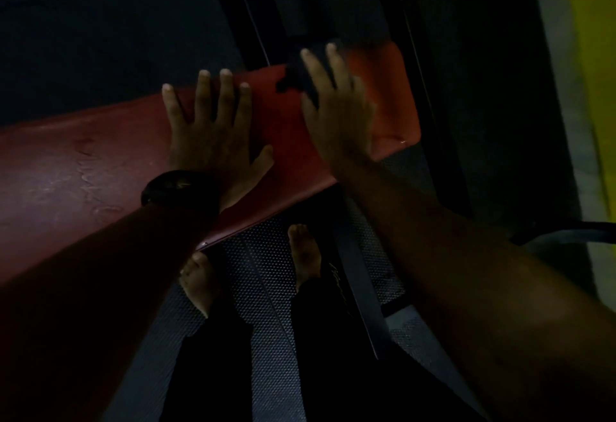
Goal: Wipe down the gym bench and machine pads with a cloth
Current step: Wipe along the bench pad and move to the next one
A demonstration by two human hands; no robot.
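Note:
A red padded gym bench [83, 161] runs from the left edge to the upper right in the dim head view, with wet streaks on its left part. My left hand [213, 135] lies flat on the pad with fingers spread, a dark watch on its wrist. My right hand [336, 108] presses a dark cloth [296, 78] onto the pad near the bench's right end; the cloth sticks out to the left from under the fingers and is mostly hidden by the hand.
My two bare feet [303, 251] stand on a textured metal plate [266, 275] below the bench. Dark machine frame bars [430, 88] rise behind and to the right of the bench. A pale floor strip and a yellow surface [596, 54] run along the right edge.

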